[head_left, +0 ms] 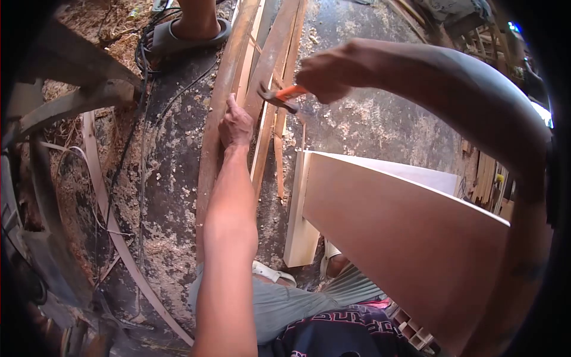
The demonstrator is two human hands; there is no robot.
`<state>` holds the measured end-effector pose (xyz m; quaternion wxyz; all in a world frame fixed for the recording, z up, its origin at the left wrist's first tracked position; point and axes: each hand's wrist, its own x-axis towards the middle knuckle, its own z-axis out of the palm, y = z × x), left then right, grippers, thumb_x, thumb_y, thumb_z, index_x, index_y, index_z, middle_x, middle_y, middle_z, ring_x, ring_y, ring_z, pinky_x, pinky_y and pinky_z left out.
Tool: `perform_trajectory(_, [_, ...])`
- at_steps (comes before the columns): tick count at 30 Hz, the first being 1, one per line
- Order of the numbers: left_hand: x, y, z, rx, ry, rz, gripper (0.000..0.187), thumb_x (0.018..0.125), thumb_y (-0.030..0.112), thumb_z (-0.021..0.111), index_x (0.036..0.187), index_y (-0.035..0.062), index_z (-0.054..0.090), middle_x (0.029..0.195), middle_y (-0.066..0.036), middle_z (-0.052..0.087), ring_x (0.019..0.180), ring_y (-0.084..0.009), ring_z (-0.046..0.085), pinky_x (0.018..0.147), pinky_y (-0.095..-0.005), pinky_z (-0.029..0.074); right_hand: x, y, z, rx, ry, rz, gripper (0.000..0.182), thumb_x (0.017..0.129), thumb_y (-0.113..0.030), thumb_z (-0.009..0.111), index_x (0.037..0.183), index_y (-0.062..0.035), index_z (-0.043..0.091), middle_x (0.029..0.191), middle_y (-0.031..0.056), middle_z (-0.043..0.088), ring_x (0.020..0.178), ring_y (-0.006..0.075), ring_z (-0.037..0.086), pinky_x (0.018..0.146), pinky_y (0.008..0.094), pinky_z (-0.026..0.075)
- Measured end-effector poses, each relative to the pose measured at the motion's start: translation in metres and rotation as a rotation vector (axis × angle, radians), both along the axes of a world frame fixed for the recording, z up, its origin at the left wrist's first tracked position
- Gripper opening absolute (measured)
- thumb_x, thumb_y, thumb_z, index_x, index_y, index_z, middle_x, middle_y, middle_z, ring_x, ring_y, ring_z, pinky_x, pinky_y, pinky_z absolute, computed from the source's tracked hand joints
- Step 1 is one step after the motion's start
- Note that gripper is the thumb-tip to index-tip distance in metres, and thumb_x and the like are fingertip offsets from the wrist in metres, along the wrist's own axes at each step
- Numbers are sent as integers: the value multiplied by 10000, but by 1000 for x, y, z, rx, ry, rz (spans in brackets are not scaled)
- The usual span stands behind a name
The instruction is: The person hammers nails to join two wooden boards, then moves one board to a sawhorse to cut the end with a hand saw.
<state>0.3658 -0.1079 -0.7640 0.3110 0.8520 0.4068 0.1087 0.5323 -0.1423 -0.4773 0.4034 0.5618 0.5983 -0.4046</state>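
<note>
My right hand [326, 72] is closed around the orange handle of a claw hammer [277, 99]. The hammer's metal head hangs over the long wooden boards [270, 56], just right of my left hand. My left hand [237, 126] is closed on the edge of a brown wooden board [215, 140], with one finger or the thumb pointing forward. What lies under its curled fingers is hidden. Thin splintered strips [279, 160] stick out along the boards' right side.
A large smooth wooden panel [404, 232] with a pale block [301, 244] at its end stands close on my right. Another person's sandalled foot [189, 33] is at the upper left. Cables, a long thin strip [113, 220] and wood shavings lie on the floor.
</note>
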Motion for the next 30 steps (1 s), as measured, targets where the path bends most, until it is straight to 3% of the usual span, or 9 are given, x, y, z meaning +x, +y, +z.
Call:
perform_trajectory(2, [-1,0,-5,-10,2,49,451,970,122,429,1417,129,377,854,-285,702,782,-471,697,700,-575,562,-20,21,4,-11,-183,-139,228,879,-49,504,926,8,720,679,127,662,589,184,664,413,335,502])
perform_trajectory(6, [-10,2,2,-72,-177,242,468,989,191,441,1442,128,337,865,-290,700,802,-504,681,704,-601,532,-75,33,52,245,-275,95,231,863,-64,521,912,49,716,711,159,694,593,210,696,421,336,525])
perform_trajectory(12, [-3,-35,48,-457,-427,809,311,1014,249,392,1054,-13,555,970,-329,666,939,-493,656,841,-577,480,-72,49,38,85,-182,-194,168,821,-31,608,870,119,666,635,150,650,474,224,637,394,346,506])
perform_trajectory(14, [5,-64,52,-532,-598,1129,336,980,278,446,875,14,625,778,-150,670,635,-297,610,618,-449,475,-83,46,43,127,-222,-184,168,818,-33,626,885,116,667,634,152,650,476,222,639,401,349,508])
perform_trajectory(16, [-7,-103,66,-1067,-1068,1173,308,1013,281,438,851,61,578,722,-79,619,522,-164,502,494,-342,395,-106,44,47,172,-250,-149,173,814,-34,644,901,113,668,632,154,651,477,220,641,408,352,511])
perform_trajectory(18, [-55,-136,123,-1440,-1129,1187,278,1056,267,408,879,90,530,677,-27,568,466,-97,431,435,-257,307,-126,42,54,214,-277,-126,180,811,-36,662,916,110,669,631,157,651,478,218,643,414,355,513])
perform_trajectory(20, [-89,-173,103,-1577,-1431,1164,241,1085,268,406,1014,101,565,643,21,504,499,-75,425,415,-239,296,-139,38,55,233,-281,-123,191,808,-37,680,931,108,670,629,159,651,480,216,645,421,358,515])
perform_trajectory(24, [-135,-220,53,-1650,-1338,1403,199,1019,285,566,980,107,645,675,58,514,550,-44,427,439,-204,280,-149,25,33,117,-201,-232,264,824,-62,699,1048,76,671,651,138,658,505,196,646,466,358,532])
perform_trajectory(30, [-150,-255,18,-1651,-1138,1195,194,930,261,711,931,68,723,735,57,587,564,-24,403,448,-204,266,-189,3,20,-107,-149,-239,263,815,-91,701,1047,31,679,638,79,632,524,150,608,495,325,501])
